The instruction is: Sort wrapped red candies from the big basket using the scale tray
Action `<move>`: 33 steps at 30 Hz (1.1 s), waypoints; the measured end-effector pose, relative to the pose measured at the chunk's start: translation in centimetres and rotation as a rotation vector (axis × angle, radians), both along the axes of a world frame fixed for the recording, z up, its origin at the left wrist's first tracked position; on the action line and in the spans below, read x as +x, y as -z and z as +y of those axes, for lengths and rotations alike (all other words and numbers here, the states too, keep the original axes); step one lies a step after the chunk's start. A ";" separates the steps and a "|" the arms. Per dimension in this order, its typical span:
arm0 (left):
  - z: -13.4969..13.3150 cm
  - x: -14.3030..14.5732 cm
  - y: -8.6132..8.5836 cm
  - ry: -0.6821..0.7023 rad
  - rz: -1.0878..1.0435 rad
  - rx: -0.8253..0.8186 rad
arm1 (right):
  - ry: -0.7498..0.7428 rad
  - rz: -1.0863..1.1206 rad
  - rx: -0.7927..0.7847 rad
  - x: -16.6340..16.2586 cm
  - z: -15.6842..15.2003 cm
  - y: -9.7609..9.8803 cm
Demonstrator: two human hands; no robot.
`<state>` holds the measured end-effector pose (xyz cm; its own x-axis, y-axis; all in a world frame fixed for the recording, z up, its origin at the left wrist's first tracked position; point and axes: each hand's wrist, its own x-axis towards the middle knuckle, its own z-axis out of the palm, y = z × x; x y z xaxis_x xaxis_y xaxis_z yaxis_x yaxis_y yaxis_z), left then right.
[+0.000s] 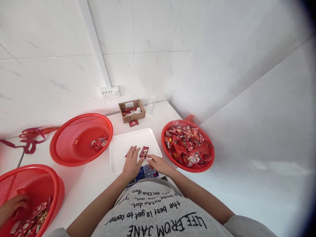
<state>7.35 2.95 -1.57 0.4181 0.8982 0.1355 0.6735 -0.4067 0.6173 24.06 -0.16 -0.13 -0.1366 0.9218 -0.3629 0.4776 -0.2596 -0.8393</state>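
A white tray [123, 138] sits in front of me, with a blue keypad [148, 171] at its near edge. On the tray lies a small dark red wrapped packet [144, 151], apparently a candy. My left hand [131, 164] rests over the tray's near part, fingers stretched out. Part of a second red packet [126, 154] shows at its fingertips; the rest is hidden. My right hand [158, 164] is over the tray's near right corner, fingers loosely extended, their tips close to the first packet's lower end. Whether they touch it, I cannot tell.
A red basket [212, 158] heaped with red packets stands right. Another red basket [66, 141] at left holds a few packets. A person's hand [14, 205] reaches into a nearer red basket [58, 197]. Behind are a cardboard box [134, 117], a loose packet [133, 123] and a clear bottle [150, 108].
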 end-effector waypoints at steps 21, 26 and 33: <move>3.1 0.6 3.2 0.228 0.421 0.091 | 0.361 -0.597 0.097 12.6 -1.0 1.6; 2.6 -0.1 2.2 0.171 0.307 0.037 | 0.473 -0.510 0.145 13.0 0.0 0.0; 1.4 0.7 -1.8 0.090 -0.168 -0.284 | 0.582 0.091 0.122 7.9 1.1 -3.5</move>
<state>8.09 4.36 0.20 0.4908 0.8703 -0.0405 0.5218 -0.2564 0.8137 31.99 0.98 3.34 0.3776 0.8888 -0.2599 0.2110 -0.3558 -0.9104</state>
